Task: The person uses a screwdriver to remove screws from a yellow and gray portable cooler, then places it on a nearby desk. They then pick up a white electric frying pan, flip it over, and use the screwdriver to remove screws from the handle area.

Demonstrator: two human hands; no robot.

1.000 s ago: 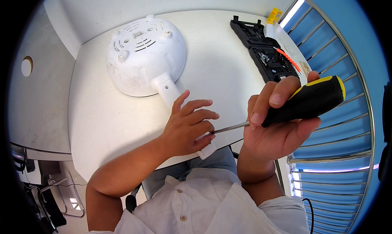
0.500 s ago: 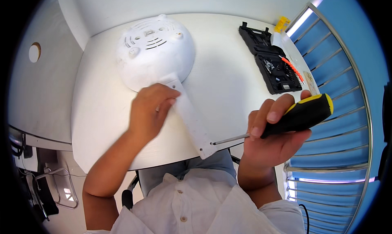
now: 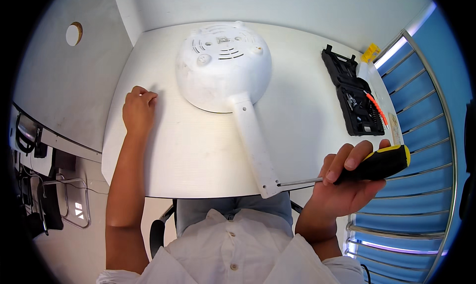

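Upside down on the table lies a white electric pot [image 3: 218, 83], its vented base facing up. Its long white handle [image 3: 254, 145] points toward me, with screw holes at both ends. My right hand [image 3: 344, 182] is wrapped round a screwdriver [image 3: 377, 164] with a black and yellow grip. The thin metal shaft runs left, its tip at a hole in the near end of the handle. Left of the pot, my left hand [image 3: 140, 110] rests by the table with thumb and fingertips pinched together. Anything between those fingertips is too small to make out.
At the right, an open black tool case [image 3: 354, 98] holds bits and an orange flexible shaft [image 3: 377, 108]. A yellow item [image 3: 370, 52] sits behind it. Metal railings [image 3: 421, 135] border the table's right side, and a grey panel [image 3: 74, 80] stands at the left.
My left hand has left the pot's handle and moved left over the table, fingers pinched. The right hand keeps the screwdriver at the handle's near end. The whole view has shifted.
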